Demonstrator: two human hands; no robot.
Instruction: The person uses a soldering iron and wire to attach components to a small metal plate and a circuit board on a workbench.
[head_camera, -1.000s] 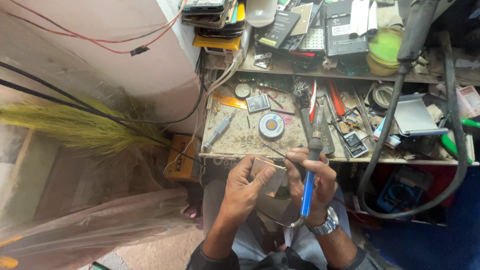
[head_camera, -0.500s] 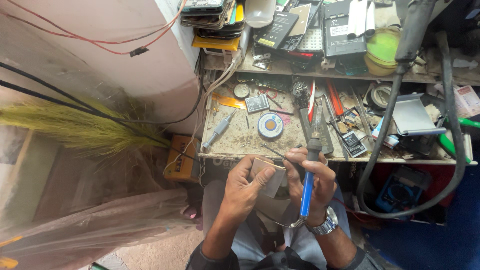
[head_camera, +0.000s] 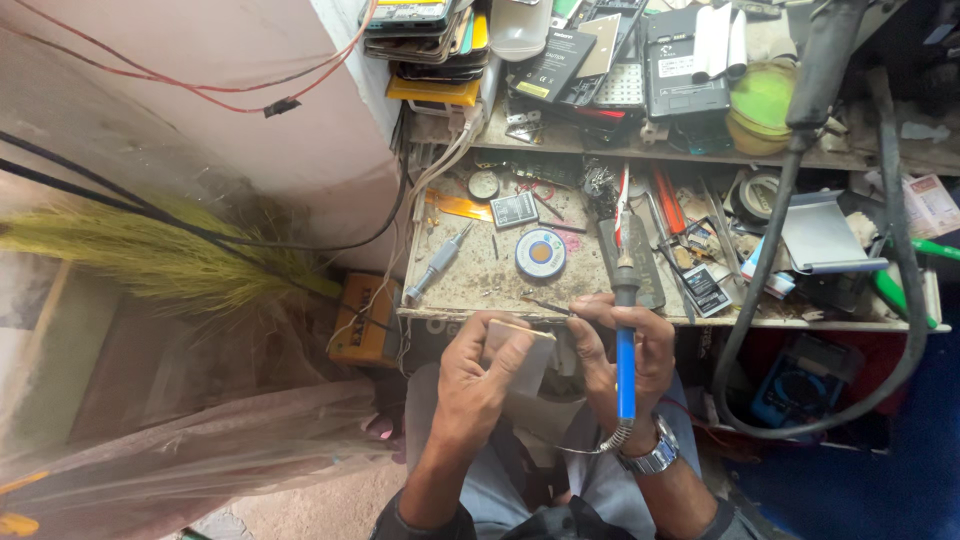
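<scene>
My left hand grips a small flat phone-like device tilted on edge just in front of the workbench. My right hand holds a blue-handled soldering iron, its shaft pointing away over the bench edge, and also pinches thin dark tweezers whose tips point left above the device. A wristwatch sits on my right wrist. Both hands hover over my lap, close together.
The cluttered workbench carries a solder reel, a grey screwdriver, small batteries and tools. A shelf behind holds stacked phones. A thick black hose curves at right. A yellow broom and plastic sheeting lie left.
Hardly any change: both hands keep their hold on the device, iron and tweezers, with only tiny shifts.
</scene>
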